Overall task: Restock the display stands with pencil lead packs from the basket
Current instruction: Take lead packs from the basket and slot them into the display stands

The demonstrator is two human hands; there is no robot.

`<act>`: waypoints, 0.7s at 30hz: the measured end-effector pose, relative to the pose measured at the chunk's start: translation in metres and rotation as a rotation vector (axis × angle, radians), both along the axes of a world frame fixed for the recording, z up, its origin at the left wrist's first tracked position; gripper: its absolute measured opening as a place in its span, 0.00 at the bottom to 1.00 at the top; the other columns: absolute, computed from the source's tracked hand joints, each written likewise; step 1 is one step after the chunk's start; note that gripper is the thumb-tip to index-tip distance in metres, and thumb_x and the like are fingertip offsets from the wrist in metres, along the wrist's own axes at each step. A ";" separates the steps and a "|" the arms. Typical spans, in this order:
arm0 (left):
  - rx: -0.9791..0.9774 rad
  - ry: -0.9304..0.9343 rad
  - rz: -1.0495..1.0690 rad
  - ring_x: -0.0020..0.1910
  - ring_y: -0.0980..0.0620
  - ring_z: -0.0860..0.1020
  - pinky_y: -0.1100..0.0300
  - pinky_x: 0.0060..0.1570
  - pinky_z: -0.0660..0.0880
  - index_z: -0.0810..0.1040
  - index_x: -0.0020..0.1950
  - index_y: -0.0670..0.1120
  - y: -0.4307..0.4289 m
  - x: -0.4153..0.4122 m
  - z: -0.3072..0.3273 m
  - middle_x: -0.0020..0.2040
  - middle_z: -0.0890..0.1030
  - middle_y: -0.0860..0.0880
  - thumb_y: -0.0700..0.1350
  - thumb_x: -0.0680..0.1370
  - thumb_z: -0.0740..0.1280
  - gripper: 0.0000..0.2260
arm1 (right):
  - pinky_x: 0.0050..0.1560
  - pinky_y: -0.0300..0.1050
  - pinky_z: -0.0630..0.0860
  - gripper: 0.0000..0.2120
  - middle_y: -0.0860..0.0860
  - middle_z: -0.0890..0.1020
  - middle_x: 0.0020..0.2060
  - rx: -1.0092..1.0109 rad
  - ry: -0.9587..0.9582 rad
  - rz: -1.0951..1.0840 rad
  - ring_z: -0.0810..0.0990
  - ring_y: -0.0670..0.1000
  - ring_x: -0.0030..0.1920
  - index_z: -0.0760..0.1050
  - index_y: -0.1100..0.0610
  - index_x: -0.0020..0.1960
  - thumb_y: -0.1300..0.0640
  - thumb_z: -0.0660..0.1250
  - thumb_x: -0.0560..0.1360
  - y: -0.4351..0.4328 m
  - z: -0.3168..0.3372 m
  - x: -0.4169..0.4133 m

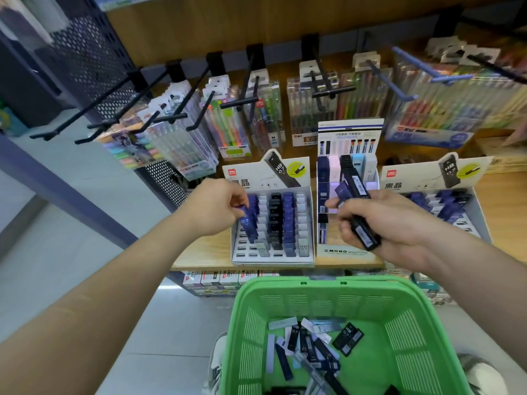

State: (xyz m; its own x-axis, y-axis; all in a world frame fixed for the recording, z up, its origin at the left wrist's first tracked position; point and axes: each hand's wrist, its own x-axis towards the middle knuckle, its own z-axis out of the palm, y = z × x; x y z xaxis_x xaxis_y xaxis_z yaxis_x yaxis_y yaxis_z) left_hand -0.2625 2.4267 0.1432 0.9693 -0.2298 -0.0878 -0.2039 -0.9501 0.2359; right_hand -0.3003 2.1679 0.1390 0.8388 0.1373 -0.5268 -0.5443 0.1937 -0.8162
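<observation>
The green slatted plastic basket [251, 323] is sitting on the floor just below and in front of the white cardboard display stand with slotted rows [273, 259]. A loose heap of black, blue and pale pencil lead packs [308, 343] is lying in the basket's bottom. The stand is resting on the pale wooden shelf [205, 252], with a taller MONO-branded stand [342, 252] standing just beside it on its right.

The person's right hand [399, 223] is hovering to the right of the white stand, fingers wrapped round a bundle of slim black and blue packs [363, 229]. The left hand [216, 206] is reaching over the stand's left column, pinching a single dark-blue 0.7 pack [247, 220] whose lower end is dipping among the blue packs there.

So the placing step seems to be in hand. Next, I'd judge, the pack is going to need holding upright, lining up with an open slot [242, 249] near the stand's front left, pressing home and letting go.
</observation>
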 end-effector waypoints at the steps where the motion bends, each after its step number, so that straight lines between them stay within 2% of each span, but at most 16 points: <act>1: 0.029 0.014 0.000 0.41 0.52 0.77 0.61 0.44 0.74 0.81 0.46 0.48 0.003 -0.001 -0.003 0.38 0.79 0.54 0.40 0.73 0.71 0.04 | 0.27 0.40 0.77 0.09 0.54 0.79 0.30 0.023 0.001 0.014 0.77 0.49 0.28 0.78 0.65 0.57 0.68 0.64 0.78 0.000 0.000 -0.001; 3: -0.026 0.020 0.019 0.42 0.51 0.77 0.59 0.45 0.74 0.80 0.46 0.48 0.006 -0.001 -0.008 0.39 0.79 0.53 0.40 0.74 0.70 0.04 | 0.30 0.41 0.79 0.06 0.55 0.84 0.35 -0.001 -0.004 0.067 0.83 0.50 0.31 0.79 0.60 0.54 0.62 0.67 0.78 -0.002 0.001 -0.001; 4: -0.090 0.016 0.029 0.42 0.52 0.77 0.59 0.45 0.74 0.79 0.46 0.49 0.004 -0.001 -0.010 0.39 0.79 0.53 0.39 0.75 0.69 0.05 | 0.28 0.40 0.78 0.06 0.55 0.85 0.37 -0.036 -0.012 0.090 0.83 0.50 0.31 0.79 0.59 0.53 0.60 0.69 0.77 -0.005 0.000 -0.001; 8: -0.277 -0.001 0.023 0.40 0.56 0.74 0.61 0.45 0.72 0.80 0.50 0.51 -0.015 0.000 -0.012 0.41 0.78 0.54 0.39 0.77 0.67 0.08 | 0.19 0.34 0.65 0.07 0.55 0.85 0.36 -0.244 -0.081 0.134 0.72 0.45 0.23 0.78 0.59 0.49 0.56 0.71 0.76 -0.017 -0.004 0.002; 11: -0.348 -0.026 0.025 0.40 0.60 0.76 0.69 0.43 0.71 0.82 0.53 0.51 -0.033 0.003 -0.013 0.41 0.80 0.57 0.41 0.77 0.69 0.07 | 0.19 0.34 0.63 0.04 0.52 0.81 0.31 -0.297 -0.078 0.106 0.68 0.44 0.23 0.78 0.60 0.49 0.60 0.71 0.76 -0.033 -0.007 0.003; 15: -0.453 -0.074 0.028 0.40 0.57 0.79 0.69 0.42 0.74 0.81 0.46 0.54 -0.060 0.008 -0.012 0.39 0.81 0.59 0.42 0.75 0.71 0.06 | 0.26 0.36 0.69 0.08 0.55 0.77 0.36 -0.301 -0.014 0.067 0.71 0.46 0.30 0.77 0.63 0.53 0.70 0.67 0.76 -0.062 -0.008 -0.003; 18: -0.456 -0.087 -0.004 0.40 0.57 0.79 0.73 0.40 0.72 0.79 0.45 0.56 -0.085 0.015 -0.011 0.39 0.79 0.61 0.42 0.75 0.71 0.08 | 0.33 0.40 0.75 0.05 0.56 0.78 0.36 -0.321 0.002 0.031 0.75 0.51 0.36 0.75 0.61 0.49 0.69 0.67 0.76 -0.087 -0.009 -0.013; 21: -0.438 -0.087 -0.042 0.41 0.57 0.79 0.67 0.44 0.75 0.80 0.48 0.53 -0.110 0.025 -0.017 0.40 0.80 0.58 0.42 0.75 0.71 0.06 | 0.28 0.38 0.76 0.05 0.55 0.81 0.32 -0.396 0.008 0.083 0.80 0.50 0.33 0.75 0.61 0.49 0.63 0.70 0.76 -0.109 -0.010 -0.019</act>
State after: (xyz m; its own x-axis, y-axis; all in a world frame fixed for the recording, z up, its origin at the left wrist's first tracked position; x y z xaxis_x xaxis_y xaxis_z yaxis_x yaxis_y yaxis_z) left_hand -0.2377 2.3168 0.1258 0.9578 -0.2666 0.1077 -0.2770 -0.7551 0.5942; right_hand -0.3189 2.0591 0.1291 0.8288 -0.0105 -0.5595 -0.5519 -0.1802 -0.8142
